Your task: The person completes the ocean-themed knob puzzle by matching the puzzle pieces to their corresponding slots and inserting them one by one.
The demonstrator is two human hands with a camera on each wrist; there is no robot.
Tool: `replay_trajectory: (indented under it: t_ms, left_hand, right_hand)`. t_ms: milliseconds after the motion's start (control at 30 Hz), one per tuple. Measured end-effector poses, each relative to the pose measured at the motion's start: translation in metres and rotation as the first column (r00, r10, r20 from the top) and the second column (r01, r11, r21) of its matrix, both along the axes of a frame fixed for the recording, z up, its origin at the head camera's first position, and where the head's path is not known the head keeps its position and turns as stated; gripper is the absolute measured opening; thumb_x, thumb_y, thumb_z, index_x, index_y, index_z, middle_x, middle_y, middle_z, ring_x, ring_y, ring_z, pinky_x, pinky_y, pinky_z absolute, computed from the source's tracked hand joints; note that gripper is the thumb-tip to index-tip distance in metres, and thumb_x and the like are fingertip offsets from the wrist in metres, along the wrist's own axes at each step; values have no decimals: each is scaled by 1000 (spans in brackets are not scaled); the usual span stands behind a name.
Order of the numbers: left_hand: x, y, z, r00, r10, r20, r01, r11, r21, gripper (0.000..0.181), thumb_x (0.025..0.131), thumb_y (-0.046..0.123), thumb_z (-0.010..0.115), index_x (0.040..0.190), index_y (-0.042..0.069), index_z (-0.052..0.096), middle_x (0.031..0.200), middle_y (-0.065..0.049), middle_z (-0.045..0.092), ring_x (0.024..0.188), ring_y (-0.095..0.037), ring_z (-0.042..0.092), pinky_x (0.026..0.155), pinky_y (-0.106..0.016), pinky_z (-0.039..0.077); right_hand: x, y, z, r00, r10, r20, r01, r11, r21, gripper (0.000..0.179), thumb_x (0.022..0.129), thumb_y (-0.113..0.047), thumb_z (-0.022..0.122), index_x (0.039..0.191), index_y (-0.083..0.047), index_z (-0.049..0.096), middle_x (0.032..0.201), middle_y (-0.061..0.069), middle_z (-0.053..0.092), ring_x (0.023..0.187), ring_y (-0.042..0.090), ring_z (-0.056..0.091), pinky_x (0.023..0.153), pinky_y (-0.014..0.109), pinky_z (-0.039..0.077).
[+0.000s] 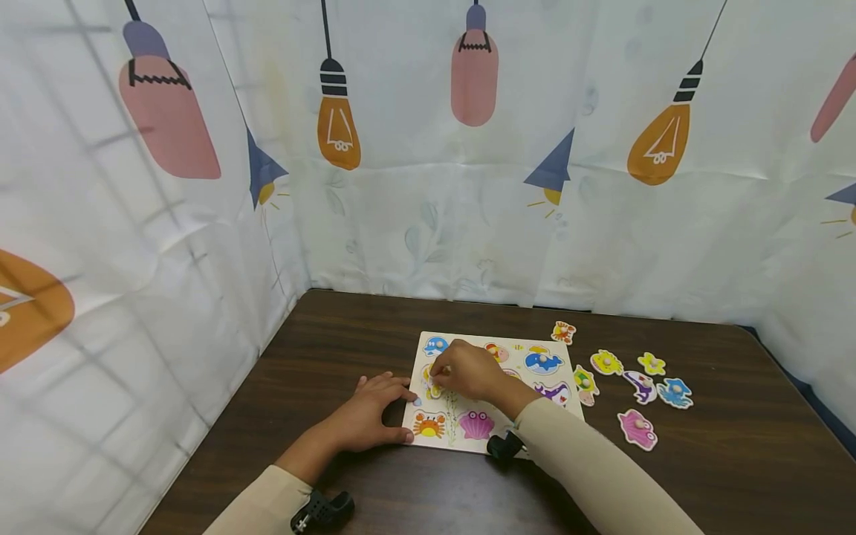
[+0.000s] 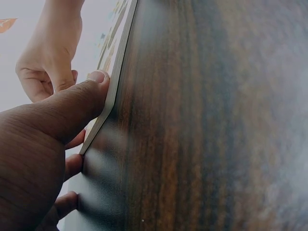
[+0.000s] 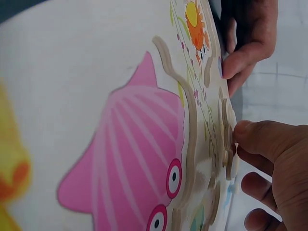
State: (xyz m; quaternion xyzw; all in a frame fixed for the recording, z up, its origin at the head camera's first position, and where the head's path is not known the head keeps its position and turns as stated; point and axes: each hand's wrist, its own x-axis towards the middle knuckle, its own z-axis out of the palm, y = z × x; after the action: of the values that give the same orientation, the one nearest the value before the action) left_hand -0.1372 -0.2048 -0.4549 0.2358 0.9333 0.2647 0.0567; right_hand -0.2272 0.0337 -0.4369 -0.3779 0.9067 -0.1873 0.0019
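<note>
A pale wooden puzzle board [image 1: 461, 443] with printed sea animals lies on the table. My right hand [image 1: 473, 371] reaches over it and pinches a yellow puzzle piece [image 1: 428, 388] at the board's left side; the fingers partly hide it. In the right wrist view, thumb and fingertips meet that piece's edge [image 3: 228, 139], right at the board's surface. My left hand [image 1: 364, 416] rests at the board's left edge, fingers spread, its thumb on the near left corner. Close by are the crab picture [image 1: 429, 425] and the pink shell picture [image 1: 476, 425].
Right of the board lie several loose pieces: a pink fish [image 1: 637, 429], a blue one [image 1: 675, 393], a purple one [image 1: 640, 387], a yellow fish [image 1: 606, 362], a yellow star [image 1: 652, 363], a green-topped one [image 1: 585, 385]. An orange piece [image 1: 564, 332] lies behind. A printed curtain [image 1: 414, 223] hangs beyond the table.
</note>
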Motion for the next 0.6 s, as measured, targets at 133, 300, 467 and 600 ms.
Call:
replay_trajectory:
  t_ms: [133,300,467,600]
  left_hand:
    - [0,0,0,1000,1,1,-1,1000,1,58,82,48,84,131,22,66,150,-8,52,146,-45,32,112,-76,12]
    - [0,0,0,1000,1,-5,-1,1000,-1,58,82,48,84,130,22,66,150,-7,51,146,-44,32,112,-76,12]
    - [-1,0,-2,1000,1,-3,-1,1000,-7,58,82,50,84,130,23,66,150,-7,51,147,-44,32,112,-76,12]
    - [-1,0,-2,1000,-2,0,2,1000,-9,58,82,51,83,130,23,66,151,-6,51,147,-43,31,112,-76,11]
  right_hand:
    - [-1,-4,-2,1000,7,-10,-7,1000,20,6,91,-26,80,96,-26,83,93,-19,70,90,5,56,69,27,51]
    - [-2,-9,-2,1000,6,3,-6,1000,24,5,91,-26,79,95,-27,83,93,-20,70,92,5,57,71,28,51]
    - [-2,-12,-4,1000,-12,16,12,999,35,6,91,-28,79,96,-29,82,94,-21,69,93,5,56,72,31,50]
    - [-2,-13,-6,1000,-5,12,5,999,36,6,91,-28,80,96,-29,82,95,-20,69,93,4,56,70,26,50]
